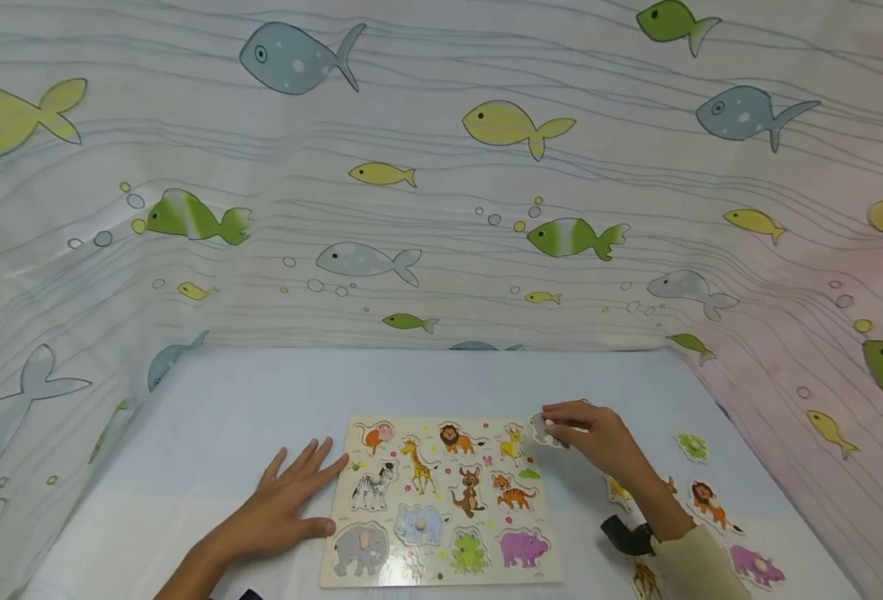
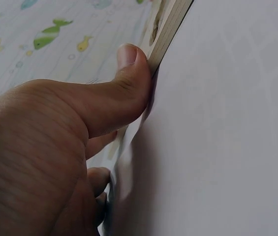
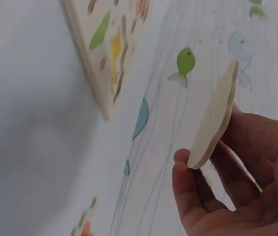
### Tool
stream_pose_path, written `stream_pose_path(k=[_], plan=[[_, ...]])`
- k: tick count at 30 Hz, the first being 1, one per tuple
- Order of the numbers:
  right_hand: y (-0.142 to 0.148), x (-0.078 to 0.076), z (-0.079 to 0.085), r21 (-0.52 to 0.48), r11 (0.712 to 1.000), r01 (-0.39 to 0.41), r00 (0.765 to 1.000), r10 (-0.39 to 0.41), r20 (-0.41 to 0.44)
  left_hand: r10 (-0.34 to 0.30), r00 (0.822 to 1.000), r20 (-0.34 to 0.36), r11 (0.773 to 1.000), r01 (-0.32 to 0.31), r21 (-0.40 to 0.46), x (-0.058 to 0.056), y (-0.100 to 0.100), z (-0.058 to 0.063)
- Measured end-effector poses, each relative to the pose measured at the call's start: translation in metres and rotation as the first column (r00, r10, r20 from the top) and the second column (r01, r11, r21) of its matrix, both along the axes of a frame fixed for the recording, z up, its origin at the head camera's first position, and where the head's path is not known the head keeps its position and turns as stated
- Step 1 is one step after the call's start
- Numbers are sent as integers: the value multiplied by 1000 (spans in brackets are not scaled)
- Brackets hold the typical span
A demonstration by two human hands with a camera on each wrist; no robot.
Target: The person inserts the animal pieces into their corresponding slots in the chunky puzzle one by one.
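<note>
A wooden animal puzzle board (image 1: 441,581) lies flat on the table. My left hand (image 1: 280,504) rests at its left side with fingers spread; in the left wrist view the thumb (image 2: 131,81) touches the board's edge. Above the board's upper right corner, my right hand (image 1: 587,433) pinches a grey elephant puzzle piece (image 1: 542,431). The right wrist view shows that piece's plain wooden back (image 3: 215,115), held up off the table between thumb and fingers. On the board, a zebra piece (image 1: 369,492) and a pale blue rhino piece (image 1: 411,527) carry knobs.
Right of the board lie loose pieces: a frog (image 1: 691,447), a lion (image 1: 711,504), a purple hippo (image 1: 756,567) and a giraffe (image 1: 644,579). The right forearm partly covers others. A fish-patterned sheet (image 1: 426,208) surrounds the table's back and sides.
</note>
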State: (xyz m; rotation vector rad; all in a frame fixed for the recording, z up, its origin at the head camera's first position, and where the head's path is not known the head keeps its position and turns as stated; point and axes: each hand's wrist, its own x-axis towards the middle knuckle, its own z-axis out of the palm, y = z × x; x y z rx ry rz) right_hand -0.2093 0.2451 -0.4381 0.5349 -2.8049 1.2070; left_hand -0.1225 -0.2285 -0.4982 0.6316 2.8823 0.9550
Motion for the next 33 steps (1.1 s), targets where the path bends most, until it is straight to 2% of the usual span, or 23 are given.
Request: stream_pose_path(k=[5,13,25,33], plan=[[-22,5,-1,-5,999,-39,999,39,-32,4,1000,28,1000,-4,2,-2,-1,2],[-42,19,0,-40,994,-105,994,106,19,2,999,48,1000,-1,-9,-4,-1,3],[-84,35,2,-75,964,-254,967,255,-5,6,1000,24,1000,-6,10,-1,0,4],[-106,42,4,-91,950,-298,954,300,2,6,999,38,1000,-7,16,0,0,8]])
